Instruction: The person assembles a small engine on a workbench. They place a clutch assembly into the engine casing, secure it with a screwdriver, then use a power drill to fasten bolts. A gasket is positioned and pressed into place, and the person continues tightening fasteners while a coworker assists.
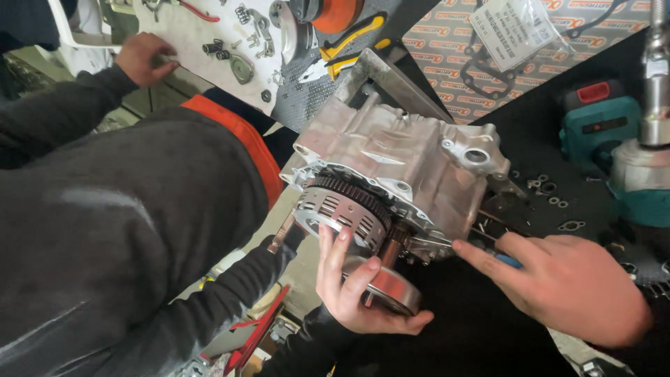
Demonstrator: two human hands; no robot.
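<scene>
Engine casing [412, 157], one piece of grey cast metal, lies tilted on the dark workbench [488, 335] in the middle of the view. One round clutch basket [342, 209] with a toothed ring sits on its near face.

Two hands of the person wearing the camera are at work below it. The left hand [356, 279] is curled around one round metal drum [391, 286] just under the clutch basket, thumb and fingers [333, 244] closed on its rim, with the fingertips touching the basket's edge. The right hand [565, 279] is closed on one tool with a blue handle [508, 261], forefinger stretched along it; the tool's tip meets the casing near a small shaft beside the basket.

A second person in a dark sleeve [105, 230] leans in from the left. One of this person's hands [145, 57] rests on a white board [188, 35] at the top, where several small metal parts lie, too many and too small to count surely. The other arm reaches under the casing, its hand hidden.

One pair of yellow-handled pliers [349, 49] lies above the casing. One teal power tool [600, 126] with a red part stands at the right. One clear bag [513, 28] lies on patterned cardboard. A few loose washers [548, 187] are scattered on the bench.
</scene>
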